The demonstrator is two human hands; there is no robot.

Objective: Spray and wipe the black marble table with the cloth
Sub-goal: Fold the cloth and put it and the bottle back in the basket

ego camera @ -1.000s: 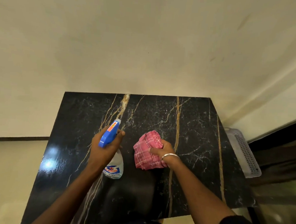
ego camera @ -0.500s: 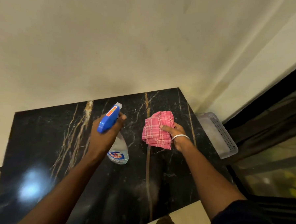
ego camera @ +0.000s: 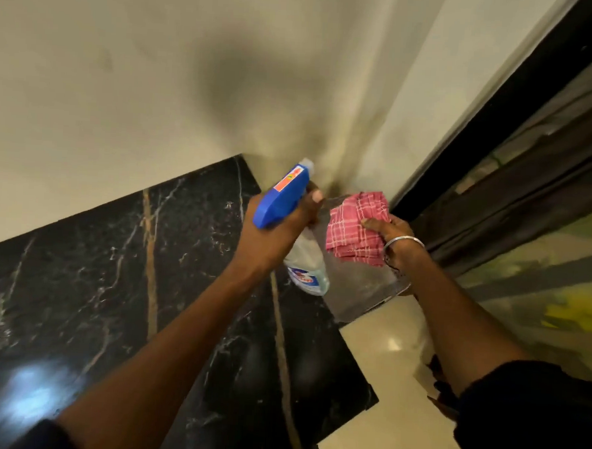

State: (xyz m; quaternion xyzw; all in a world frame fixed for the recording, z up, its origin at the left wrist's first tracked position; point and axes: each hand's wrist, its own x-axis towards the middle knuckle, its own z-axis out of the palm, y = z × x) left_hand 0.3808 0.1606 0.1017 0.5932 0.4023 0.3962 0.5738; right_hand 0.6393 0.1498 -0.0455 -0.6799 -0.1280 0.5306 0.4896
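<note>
table: black marble table (ego camera: 106,283) with white and gold veins; its far edge meets a cream wall (ego camera: 141,79); a pale blue glare lies on its near left part
bottle: spray bottle (ego camera: 308,261) held above the table's right edge, not resting on the top; clear body with a blue and red label; blue head with an orange sticker; nozzle aimed away, towards the wall corner
left hand: left hand (ego camera: 273,233) is wrapped round the bottle's neck under the blue head; one finger curls round the front, by the trigger
cloth: folded pink checked cloth (ego camera: 354,227), off the table, just right of its right edge; it sits over a blurred grey tray (ego camera: 359,296); whether it touches the tray cannot be told
right hand: right hand (ego camera: 388,237) clasps the cloth's right side, thumb on top, fingers under; a silver bangle (ego camera: 405,242) at the wrist; dark sleeve (ego camera: 534,429) on the arm
tray: beside the table's right edge, close to the wall corner
surroundings: glossy cream floor (ego camera: 381,393) below the table's right side; a dark frame (ego camera: 491,138) runs along the right
</note>
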